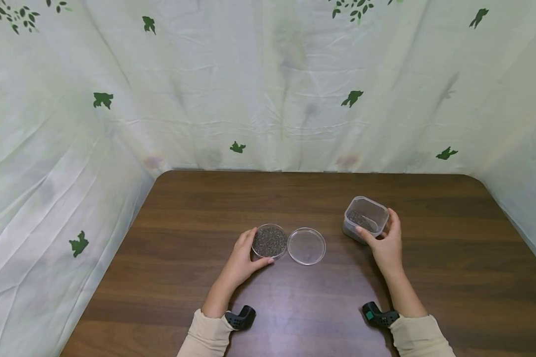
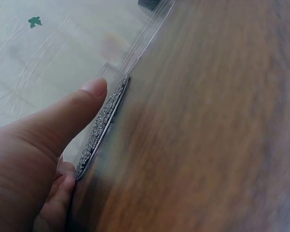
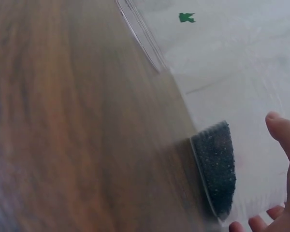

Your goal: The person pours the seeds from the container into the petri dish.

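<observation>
My left hand (image 1: 238,265) holds a round clear petri dish (image 1: 269,241) by its rim, thumb at the near side and fingers at the left. Dark grey granules cover the inside of the dish; in the left wrist view they show as a thin layer (image 2: 102,123) behind the thumb (image 2: 72,113). With my right hand (image 1: 388,250) I grip a clear rectangular plastic tub (image 1: 375,212) at its right side. Dark granules (image 3: 216,169) lie heaped unevenly in it. Whether the tub touches the table, I cannot tell.
Close to the dish's right side lies a clear round lid (image 1: 306,246), flat on the brown wooden table (image 1: 259,198). A pale curtain (image 1: 259,74) with green bird and leaf shapes surrounds the table's back and sides. Each wrist wears a black device (image 1: 241,318).
</observation>
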A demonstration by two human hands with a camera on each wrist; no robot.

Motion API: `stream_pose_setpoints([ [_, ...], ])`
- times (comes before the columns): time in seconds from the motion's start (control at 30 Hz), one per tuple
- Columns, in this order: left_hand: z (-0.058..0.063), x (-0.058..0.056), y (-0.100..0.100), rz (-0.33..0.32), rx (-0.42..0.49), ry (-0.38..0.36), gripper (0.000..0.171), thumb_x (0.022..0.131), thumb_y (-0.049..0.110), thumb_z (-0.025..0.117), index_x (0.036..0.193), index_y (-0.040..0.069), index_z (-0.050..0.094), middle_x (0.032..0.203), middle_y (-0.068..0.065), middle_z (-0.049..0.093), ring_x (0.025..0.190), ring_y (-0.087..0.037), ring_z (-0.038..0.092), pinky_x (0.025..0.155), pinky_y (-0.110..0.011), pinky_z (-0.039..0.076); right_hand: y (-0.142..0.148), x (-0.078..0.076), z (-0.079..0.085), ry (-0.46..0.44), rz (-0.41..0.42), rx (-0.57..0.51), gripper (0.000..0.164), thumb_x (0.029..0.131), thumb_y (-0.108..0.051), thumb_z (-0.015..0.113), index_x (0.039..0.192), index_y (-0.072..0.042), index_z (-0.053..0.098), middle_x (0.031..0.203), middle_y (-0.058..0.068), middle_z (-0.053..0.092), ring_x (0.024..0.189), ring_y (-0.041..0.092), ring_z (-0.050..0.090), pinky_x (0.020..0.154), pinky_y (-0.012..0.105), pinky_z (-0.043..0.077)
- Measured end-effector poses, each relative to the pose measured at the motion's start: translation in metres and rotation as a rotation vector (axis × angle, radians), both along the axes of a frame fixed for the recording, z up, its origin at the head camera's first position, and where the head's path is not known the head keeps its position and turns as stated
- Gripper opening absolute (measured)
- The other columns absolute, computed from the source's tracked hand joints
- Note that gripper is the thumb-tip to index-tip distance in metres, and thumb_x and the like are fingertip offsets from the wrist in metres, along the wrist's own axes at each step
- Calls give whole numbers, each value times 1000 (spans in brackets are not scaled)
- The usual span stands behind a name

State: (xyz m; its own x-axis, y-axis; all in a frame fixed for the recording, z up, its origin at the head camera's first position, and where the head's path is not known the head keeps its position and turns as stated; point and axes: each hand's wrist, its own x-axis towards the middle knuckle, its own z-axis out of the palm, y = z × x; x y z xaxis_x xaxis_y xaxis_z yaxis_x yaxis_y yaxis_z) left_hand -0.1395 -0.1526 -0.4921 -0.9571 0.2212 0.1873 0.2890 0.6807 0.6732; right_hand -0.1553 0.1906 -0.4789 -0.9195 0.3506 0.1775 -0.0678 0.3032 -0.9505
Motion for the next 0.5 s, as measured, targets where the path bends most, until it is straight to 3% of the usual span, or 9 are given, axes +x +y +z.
stream_pose_setpoints([
  [0.23,1,0,1,2,0,-5,91,68,36,77,135,-6,31,131,-21,37,121,-35,33,98,-47,28,-2,3,5,61,6,-26,100,69,-13,78,143,-7,11,143,15,17,129,24,19,103,36,18],
  [0.5,1,0,0,7,1,-12,91,68,35,77,135,-6,31,131,-22,36,121,-36,33,98,-47,28,-21,23,40,149,15,-64,93,72,-3,73,142,0,11,145,16,13,133,20,10,106,28,10],
])
